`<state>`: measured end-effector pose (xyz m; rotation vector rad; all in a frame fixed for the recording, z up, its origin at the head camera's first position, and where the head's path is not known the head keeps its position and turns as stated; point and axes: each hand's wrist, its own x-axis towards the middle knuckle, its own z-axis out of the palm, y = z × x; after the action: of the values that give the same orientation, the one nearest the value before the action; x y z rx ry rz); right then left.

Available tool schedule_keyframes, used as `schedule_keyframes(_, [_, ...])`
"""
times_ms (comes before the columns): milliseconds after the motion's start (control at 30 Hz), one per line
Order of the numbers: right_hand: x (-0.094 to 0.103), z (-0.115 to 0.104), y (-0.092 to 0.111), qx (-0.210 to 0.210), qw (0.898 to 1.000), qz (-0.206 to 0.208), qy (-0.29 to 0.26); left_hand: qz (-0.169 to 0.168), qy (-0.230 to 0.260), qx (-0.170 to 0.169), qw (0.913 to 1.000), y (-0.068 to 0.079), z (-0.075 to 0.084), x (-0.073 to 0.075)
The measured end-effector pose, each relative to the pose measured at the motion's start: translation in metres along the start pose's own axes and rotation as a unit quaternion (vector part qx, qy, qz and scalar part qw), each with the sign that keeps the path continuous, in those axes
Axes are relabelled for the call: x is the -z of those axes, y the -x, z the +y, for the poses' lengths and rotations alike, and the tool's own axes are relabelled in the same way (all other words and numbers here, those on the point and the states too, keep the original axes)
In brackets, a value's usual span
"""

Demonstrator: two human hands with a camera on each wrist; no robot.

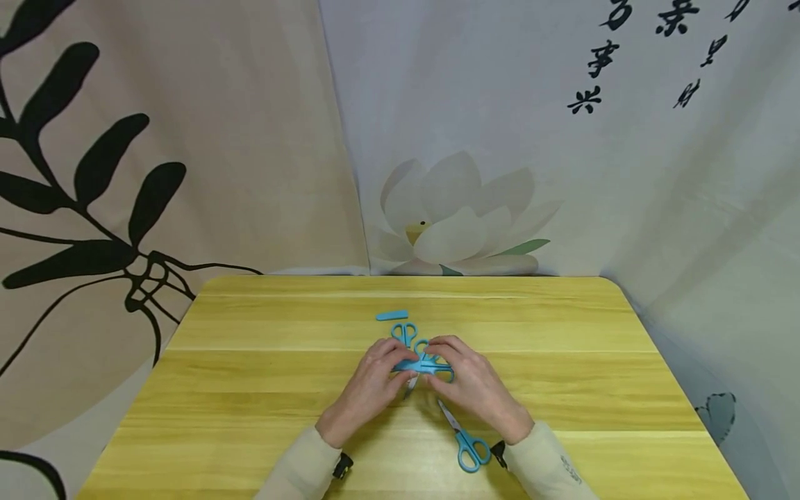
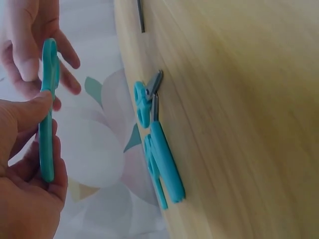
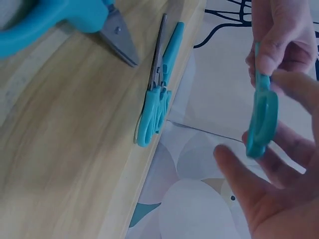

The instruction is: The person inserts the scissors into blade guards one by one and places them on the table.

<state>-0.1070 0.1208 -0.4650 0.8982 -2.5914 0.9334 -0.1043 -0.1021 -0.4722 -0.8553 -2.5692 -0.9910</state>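
Blue-handled scissors are held above the table, their blade end inside a blue sheath. My left hand pinches the sheathed end between thumb and fingers. At the handle loops is my right hand, its thumb and fingers spread around them without a closed grip. Another pair of scissors lies beyond my hands with its handles away from me, partly covered by my left hand and the held pair. A loose blue sheath lies farther back.
A third pair of scissors lies near my right wrist, bare blades pointing away from me. The wooden table reaches back to curtains printed with leaves, a flower and writing.
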Motion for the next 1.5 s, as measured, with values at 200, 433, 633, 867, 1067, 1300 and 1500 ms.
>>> schedule_keyframes(200, [0.013,0.005,0.006,-0.060,0.998,-0.009,0.000,0.015,0.001,0.036,0.9993,0.009,-0.012,0.012])
schedule_keyframes(433, [0.027,0.020,0.016,-0.099,0.995,-0.016,0.007,0.018,0.010,0.100,0.9948,0.016,-0.034,0.033])
schedule_keyframes(633, [0.031,0.030,0.022,-0.106,0.994,-0.021,0.018,0.017,0.009,0.135,0.9907,0.017,-0.058,0.049])
schedule_keyframes(867, [0.034,0.035,0.026,-0.102,0.994,-0.024,0.025,0.014,0.024,0.143,0.9894,0.017,-0.084,0.063])
schedule_keyframes(1067, [0.035,0.037,0.027,-0.099,0.994,-0.025,0.027,0.003,0.036,0.158,0.9868,0.015,-0.106,0.069])
schedule_keyframes(1300, [0.036,0.038,0.027,-0.096,0.995,-0.024,0.029,-0.030,0.050,0.195,0.9790,0.012,-0.129,0.075])
schedule_keyframes(1500, [0.036,0.039,0.027,-0.097,0.994,-0.026,0.037,-0.045,0.056,0.215,0.9739,0.007,-0.143,0.074])
